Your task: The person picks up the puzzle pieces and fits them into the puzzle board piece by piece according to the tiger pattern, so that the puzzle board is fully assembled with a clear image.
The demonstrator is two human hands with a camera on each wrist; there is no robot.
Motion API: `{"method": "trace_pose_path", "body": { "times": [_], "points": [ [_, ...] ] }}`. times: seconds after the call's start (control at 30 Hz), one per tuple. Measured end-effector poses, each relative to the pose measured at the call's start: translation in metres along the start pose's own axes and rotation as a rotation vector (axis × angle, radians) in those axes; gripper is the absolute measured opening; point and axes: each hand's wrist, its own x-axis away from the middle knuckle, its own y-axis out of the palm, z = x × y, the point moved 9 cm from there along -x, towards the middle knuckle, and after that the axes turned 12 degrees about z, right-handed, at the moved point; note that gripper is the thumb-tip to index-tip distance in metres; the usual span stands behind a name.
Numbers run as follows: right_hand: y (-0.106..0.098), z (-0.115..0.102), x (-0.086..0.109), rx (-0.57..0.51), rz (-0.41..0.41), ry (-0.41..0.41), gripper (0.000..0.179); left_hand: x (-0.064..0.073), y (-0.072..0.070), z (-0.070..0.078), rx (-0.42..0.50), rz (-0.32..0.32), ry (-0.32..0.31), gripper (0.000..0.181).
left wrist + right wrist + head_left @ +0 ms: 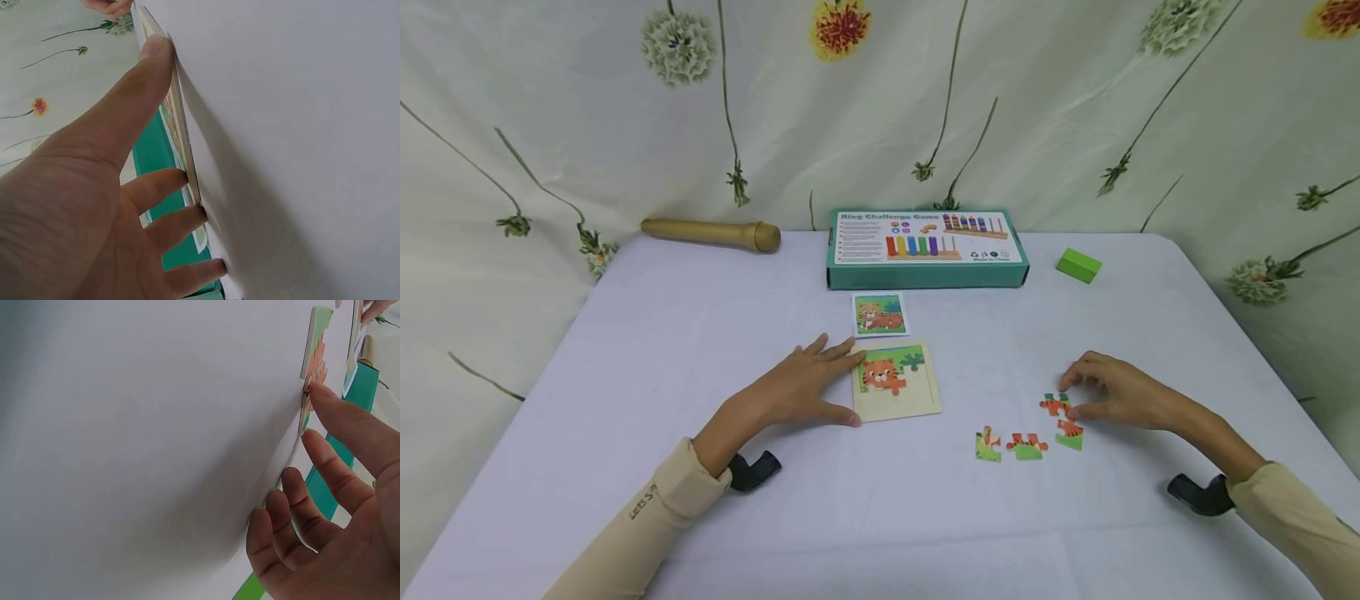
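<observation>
A square wooden puzzle board (902, 407) lies flat, with tiger-head and green leaf pieces in its upper part. My left hand (801, 387) rests at its left side, fingers spread, the thumb (156, 53) on its edge. To the right, my right hand (1120, 396) pinches a small orange-and-green puzzle piece (1054, 405) between thumb and index finger, the other fingers loosely bent. Just below it lies a second puzzle piece (1070, 435), orange over green. Farther left are a puzzle piece with striped orange (1027, 447) and a mostly green one (987, 445).
A tiger picture card (880, 316) touches or nearly touches the board's far edge. Behind it stands a teal Ring Challenge Game box (928, 277). A green block (1078, 266) lies at the back right, a gold microphone-shaped object (711, 234) at the back left. Flowered cloth hangs behind.
</observation>
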Motion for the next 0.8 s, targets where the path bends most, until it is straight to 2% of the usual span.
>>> {"method": "trace_pose_path", "body": {
  "times": [0.6,0.7,0.8],
  "points": [
    [0.0017,-0.0029,-0.0038,0.067,0.020,0.004,0.029,0.0000,0.0010,-0.0001,0.008,0.002,-0.004,0.097],
    [0.0017,-0.0022,-0.0049,0.038,0.020,0.011,0.028,-0.0001,0.0011,0.0003,0.005,0.005,0.000,0.097],
    [0.0030,-0.0001,-0.0061,-0.037,-0.003,0.030,0.024,-0.0004,0.0013,0.0001,0.001,0.004,-0.003,0.097]
  ]
}}
